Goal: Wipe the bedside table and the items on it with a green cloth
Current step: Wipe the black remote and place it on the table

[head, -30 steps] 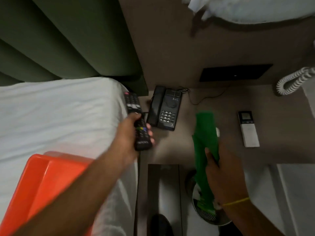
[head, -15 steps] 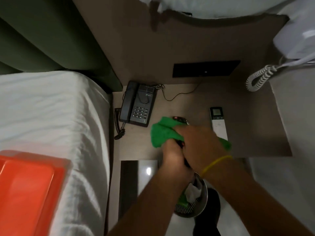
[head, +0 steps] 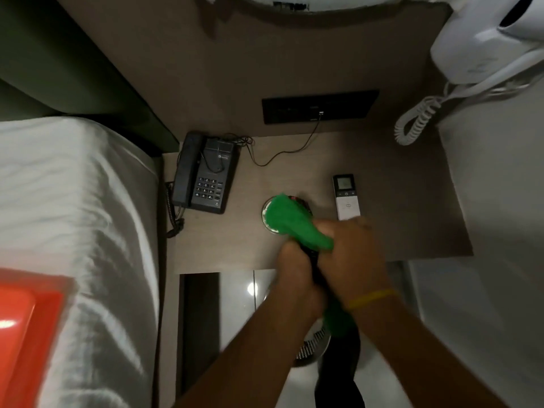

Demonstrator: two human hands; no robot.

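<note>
Wiping looks to be at the item stage: the right hand (head: pixel 351 248) has its fingers closed around the green cloth (head: pixel 290 220), rubbing it along a black TV remote (head: pixel 314 260) that the left hand (head: pixel 295 276) clamps near its lower end. Over the bedside table (head: pixel 412 201) near its front edge, the remote's long axis runs front to back, top end pointing toward the back edge. Next, I judge, come the white remote (head: pixel 346 197) beside them and the telephone (head: pixel 206 173) at the back left corner.

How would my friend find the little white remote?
Look at the brown bedside table next to the bed. The white remote lies flat right of the black phone, just beyond the hands. It is slim and pale with a small screen on top.
</note>
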